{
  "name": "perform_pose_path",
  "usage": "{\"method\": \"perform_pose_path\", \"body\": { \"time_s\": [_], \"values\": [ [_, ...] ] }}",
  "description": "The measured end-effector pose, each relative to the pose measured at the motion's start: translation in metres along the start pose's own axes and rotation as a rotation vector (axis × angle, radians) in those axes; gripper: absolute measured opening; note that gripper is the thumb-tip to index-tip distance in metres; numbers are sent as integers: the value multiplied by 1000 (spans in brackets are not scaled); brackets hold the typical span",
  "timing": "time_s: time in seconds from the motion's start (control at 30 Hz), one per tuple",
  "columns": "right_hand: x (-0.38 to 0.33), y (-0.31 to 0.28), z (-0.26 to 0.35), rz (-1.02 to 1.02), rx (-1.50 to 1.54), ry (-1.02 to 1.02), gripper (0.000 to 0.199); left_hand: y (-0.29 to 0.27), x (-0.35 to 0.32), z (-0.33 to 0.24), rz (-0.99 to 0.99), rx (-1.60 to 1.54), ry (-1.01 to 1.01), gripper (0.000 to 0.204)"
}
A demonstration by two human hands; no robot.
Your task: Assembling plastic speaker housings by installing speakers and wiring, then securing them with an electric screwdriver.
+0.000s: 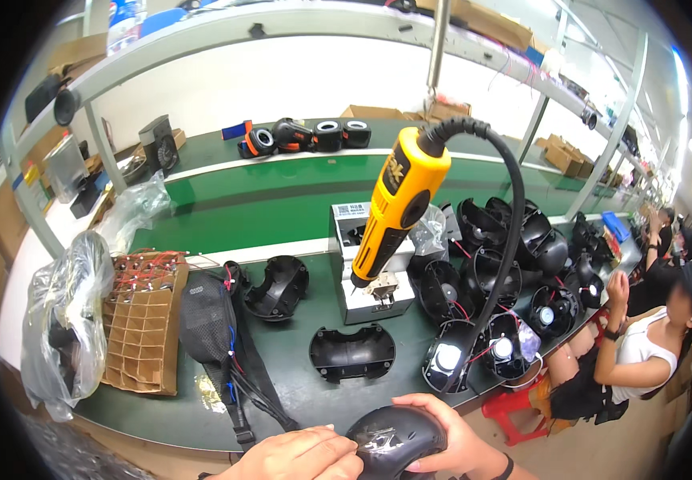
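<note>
A glossy black rounded plastic shell [398, 440] is between my hands at the table's near edge. My right hand [459, 438] grips its right side, thumb below and fingers over the top. My left hand [302, 456] lies against its left side with the fingers together and bent; its fingertips are partly hidden. Beyond them an open black half-shell [351, 352] rests on the dark green table, and another half-shell [276, 288] sits farther left. A yellow and black electric screwdriver [398, 200] hangs upright over a grey screw feeder box [376, 302].
On the right stand several black shells with speakers and red wires [494, 348]. To the left are a black mesh bag [206, 320] with straps, a cardboard divider tray [142, 336] and a clear plastic bag [70, 320]. A co-worker [642, 352] sits at the right, beside a red stool [514, 412].
</note>
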State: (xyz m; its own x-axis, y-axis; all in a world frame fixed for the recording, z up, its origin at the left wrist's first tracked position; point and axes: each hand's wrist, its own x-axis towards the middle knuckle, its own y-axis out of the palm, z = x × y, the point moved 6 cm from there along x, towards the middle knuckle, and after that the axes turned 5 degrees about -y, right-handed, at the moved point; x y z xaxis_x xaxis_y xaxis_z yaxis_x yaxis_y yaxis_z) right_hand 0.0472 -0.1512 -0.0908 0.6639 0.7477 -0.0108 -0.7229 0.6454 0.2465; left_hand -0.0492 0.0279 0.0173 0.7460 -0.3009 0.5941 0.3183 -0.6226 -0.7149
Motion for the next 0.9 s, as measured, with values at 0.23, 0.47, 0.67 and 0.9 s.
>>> {"method": "perform_pose_path", "body": {
  "time_s": [0.23, 0.47, 0.67, 0.9],
  "values": [
    [30, -14, -7, 280, -11, 158, 91, 10, 23, 15, -18, 89, 2, 13],
    [75, 10, -9, 484, -35, 301, 88, -12, 7, 30, -111, 260, -73, 13],
    [87, 53, -38, 740, 29, 422, 88, -22, -43, 51, -142, 264, -150, 22],
    [105, 77, -35, 753, 61, 383, 102, -99, -116, 134, -453, 812, -664, 25]
  ]
}}
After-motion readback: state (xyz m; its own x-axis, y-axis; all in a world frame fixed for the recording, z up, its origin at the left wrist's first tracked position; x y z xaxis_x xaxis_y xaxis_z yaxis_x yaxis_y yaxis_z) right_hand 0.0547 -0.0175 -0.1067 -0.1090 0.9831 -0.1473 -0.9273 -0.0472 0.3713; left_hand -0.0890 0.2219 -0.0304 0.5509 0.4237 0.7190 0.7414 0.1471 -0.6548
